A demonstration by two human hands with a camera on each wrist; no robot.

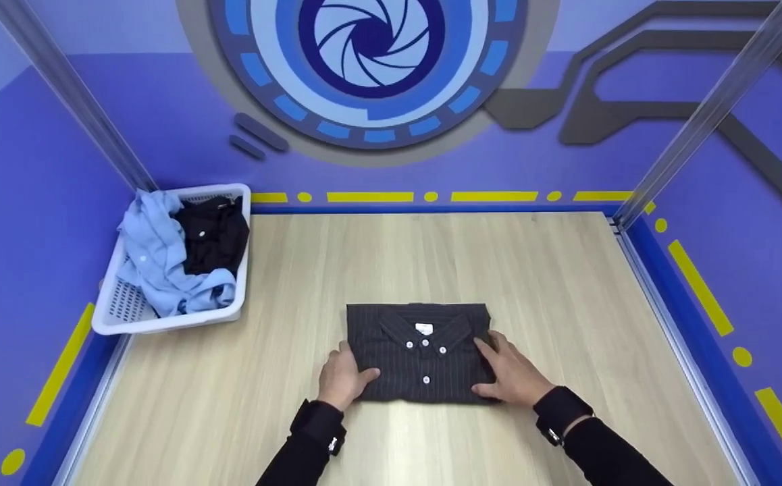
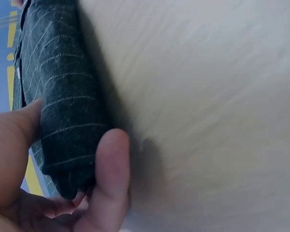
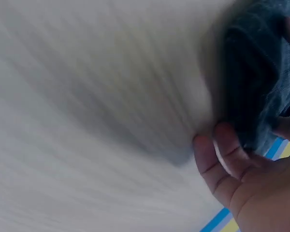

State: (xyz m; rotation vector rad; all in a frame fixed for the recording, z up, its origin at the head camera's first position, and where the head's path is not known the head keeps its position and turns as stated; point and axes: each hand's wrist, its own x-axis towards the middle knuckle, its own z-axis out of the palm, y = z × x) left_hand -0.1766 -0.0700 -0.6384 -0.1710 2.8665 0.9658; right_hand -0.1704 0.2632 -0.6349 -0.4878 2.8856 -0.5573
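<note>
A dark pinstriped shirt [image 1: 420, 361], folded into a flat rectangle, has its collar facing up and small white buttons down the front. My left hand [image 1: 345, 376] grips its left edge, thumb on top. In the left wrist view, the fingers curl under the folded shirt [image 2: 67, 96]. On the opposite side, my right hand [image 1: 516, 372] holds the right edge between thumb and fingers. The right wrist view shows fingertips [image 3: 227, 140] at the underside of the folded edge, which seems slightly raised off the table there.
A white plastic basket [image 1: 168, 322] stands at the back left corner. Inside it lie a light blue garment [image 1: 154, 250] and a black garment [image 1: 219, 236], both crumpled. Blue printed walls [image 1: 431, 169] enclose the wooden table [image 1: 533, 270] at the back and sides.
</note>
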